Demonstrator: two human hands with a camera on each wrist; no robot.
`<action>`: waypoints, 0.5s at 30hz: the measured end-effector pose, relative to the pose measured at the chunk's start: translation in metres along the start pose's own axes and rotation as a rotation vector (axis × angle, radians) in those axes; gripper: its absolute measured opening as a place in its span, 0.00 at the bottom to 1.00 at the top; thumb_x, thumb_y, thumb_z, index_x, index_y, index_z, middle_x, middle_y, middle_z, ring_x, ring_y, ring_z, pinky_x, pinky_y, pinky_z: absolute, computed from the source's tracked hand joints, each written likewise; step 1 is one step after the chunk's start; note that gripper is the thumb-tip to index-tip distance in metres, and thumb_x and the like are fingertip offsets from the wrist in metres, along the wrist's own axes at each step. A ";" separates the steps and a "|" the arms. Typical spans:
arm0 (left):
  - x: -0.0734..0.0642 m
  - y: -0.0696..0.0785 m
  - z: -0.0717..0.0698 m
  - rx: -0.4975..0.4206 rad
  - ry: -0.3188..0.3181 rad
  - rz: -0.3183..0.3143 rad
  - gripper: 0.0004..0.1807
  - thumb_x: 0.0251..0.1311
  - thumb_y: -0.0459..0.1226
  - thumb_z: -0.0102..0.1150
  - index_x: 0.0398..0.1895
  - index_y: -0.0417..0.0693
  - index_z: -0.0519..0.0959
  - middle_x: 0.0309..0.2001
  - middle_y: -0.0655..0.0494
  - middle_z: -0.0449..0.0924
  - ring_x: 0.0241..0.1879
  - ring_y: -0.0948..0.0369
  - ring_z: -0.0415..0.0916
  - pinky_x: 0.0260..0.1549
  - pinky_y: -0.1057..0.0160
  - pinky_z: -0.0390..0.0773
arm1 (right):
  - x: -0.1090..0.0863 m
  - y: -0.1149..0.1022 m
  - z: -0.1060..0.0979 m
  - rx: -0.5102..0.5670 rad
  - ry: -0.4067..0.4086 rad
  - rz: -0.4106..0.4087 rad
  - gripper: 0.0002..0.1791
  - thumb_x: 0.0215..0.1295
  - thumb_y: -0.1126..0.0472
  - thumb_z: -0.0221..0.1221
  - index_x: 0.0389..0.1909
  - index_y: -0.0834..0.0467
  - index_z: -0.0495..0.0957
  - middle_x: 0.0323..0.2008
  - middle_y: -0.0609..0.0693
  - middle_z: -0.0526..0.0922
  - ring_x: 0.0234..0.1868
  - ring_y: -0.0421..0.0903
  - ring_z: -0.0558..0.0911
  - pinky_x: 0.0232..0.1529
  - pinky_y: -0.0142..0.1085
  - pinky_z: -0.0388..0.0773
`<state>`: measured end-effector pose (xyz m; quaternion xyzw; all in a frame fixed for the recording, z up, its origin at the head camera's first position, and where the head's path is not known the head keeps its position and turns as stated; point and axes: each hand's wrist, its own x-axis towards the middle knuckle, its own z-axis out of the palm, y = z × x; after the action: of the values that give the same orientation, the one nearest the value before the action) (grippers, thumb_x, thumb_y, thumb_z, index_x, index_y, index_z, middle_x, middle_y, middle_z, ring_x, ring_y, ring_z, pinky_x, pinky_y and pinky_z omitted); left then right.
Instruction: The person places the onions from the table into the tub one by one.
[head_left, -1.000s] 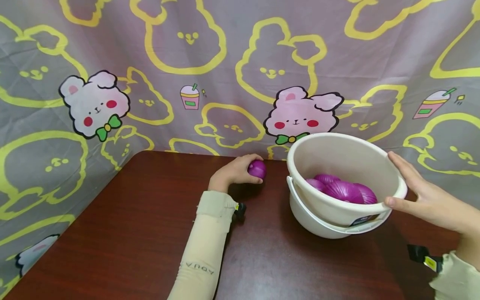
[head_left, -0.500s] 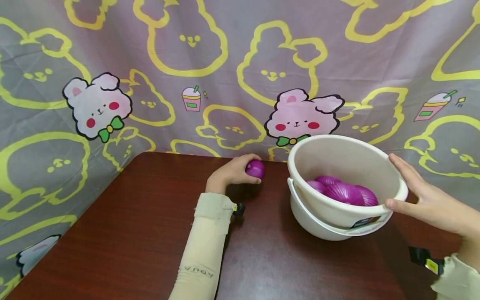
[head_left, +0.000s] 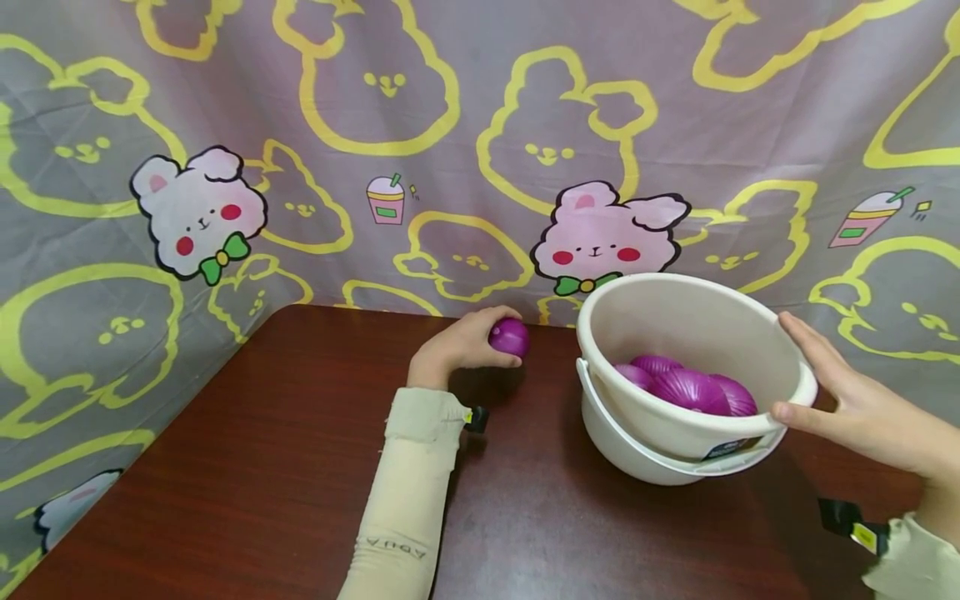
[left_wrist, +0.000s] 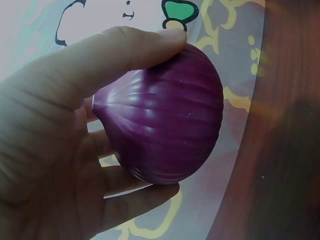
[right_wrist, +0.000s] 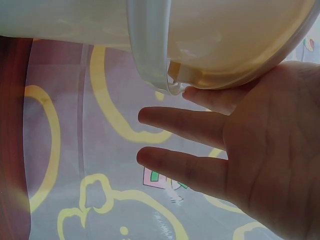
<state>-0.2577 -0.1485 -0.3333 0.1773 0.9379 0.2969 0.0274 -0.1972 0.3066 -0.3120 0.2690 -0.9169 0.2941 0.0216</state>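
My left hand grips a purple onion above the far part of the table. In the left wrist view the thumb lies over the onion and fingers curl beneath it. A white bucket stands at the right, holding several purple onions. My right hand touches the bucket's right rim, thumb at the near side and index finger farther back. The right wrist view has straight, spread fingers under the rim; the thumb is hidden there.
A dark red-brown wooden table lies under everything. Behind it hangs a patterned curtain with rabbits and yellow outlines, close to the table's far edge. The bucket's handle hangs down along its near side.
My left hand has shifted slightly left with the onion in its grip. The right hand stays at the bucket rim, and the camera view has tilted a little.
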 end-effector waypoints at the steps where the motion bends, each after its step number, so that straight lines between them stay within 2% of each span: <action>1: -0.001 0.001 -0.001 0.001 0.000 -0.003 0.36 0.53 0.45 0.72 0.65 0.53 0.68 0.60 0.53 0.74 0.57 0.54 0.73 0.54 0.53 0.81 | 0.000 0.000 0.000 0.000 -0.003 0.005 0.54 0.67 0.56 0.59 0.80 0.48 0.28 0.77 0.68 0.31 0.76 0.60 0.35 0.72 0.59 0.28; 2: -0.002 0.001 -0.002 0.001 0.000 -0.004 0.36 0.53 0.45 0.72 0.65 0.53 0.68 0.60 0.53 0.74 0.57 0.54 0.73 0.54 0.53 0.81 | 0.001 -0.001 0.000 0.002 -0.005 0.009 0.54 0.67 0.56 0.59 0.80 0.48 0.28 0.77 0.69 0.31 0.75 0.64 0.36 0.70 0.64 0.29; 5: -0.004 0.003 -0.005 0.004 0.004 -0.006 0.36 0.53 0.45 0.73 0.65 0.52 0.68 0.59 0.53 0.74 0.57 0.54 0.73 0.54 0.53 0.81 | 0.001 -0.001 0.000 0.006 -0.006 0.011 0.55 0.67 0.55 0.59 0.80 0.48 0.28 0.77 0.68 0.31 0.76 0.64 0.34 0.69 0.66 0.29; 11: -0.009 0.009 -0.012 -0.007 0.012 -0.012 0.37 0.52 0.44 0.73 0.65 0.53 0.68 0.59 0.53 0.74 0.56 0.53 0.74 0.53 0.53 0.82 | 0.001 0.000 0.000 0.011 0.002 0.001 0.55 0.66 0.56 0.59 0.80 0.48 0.28 0.78 0.68 0.31 0.78 0.52 0.31 0.70 0.62 0.27; 13: -0.010 0.011 -0.013 -0.013 0.012 -0.008 0.37 0.52 0.43 0.73 0.66 0.52 0.68 0.59 0.53 0.73 0.56 0.53 0.74 0.52 0.53 0.82 | 0.001 0.000 0.000 0.011 -0.002 0.005 0.55 0.67 0.56 0.59 0.80 0.48 0.28 0.78 0.68 0.30 0.78 0.58 0.31 0.69 0.65 0.27; 15: -0.011 0.012 -0.014 -0.012 0.012 0.000 0.37 0.53 0.43 0.73 0.66 0.52 0.68 0.59 0.52 0.73 0.56 0.53 0.74 0.52 0.53 0.82 | 0.001 0.001 0.000 0.015 0.002 -0.001 0.55 0.66 0.56 0.59 0.80 0.48 0.28 0.78 0.68 0.31 0.78 0.54 0.31 0.70 0.64 0.26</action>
<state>-0.2456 -0.1513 -0.3154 0.1752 0.9363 0.3034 0.0227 -0.1981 0.3067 -0.3121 0.2692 -0.9145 0.3014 0.0204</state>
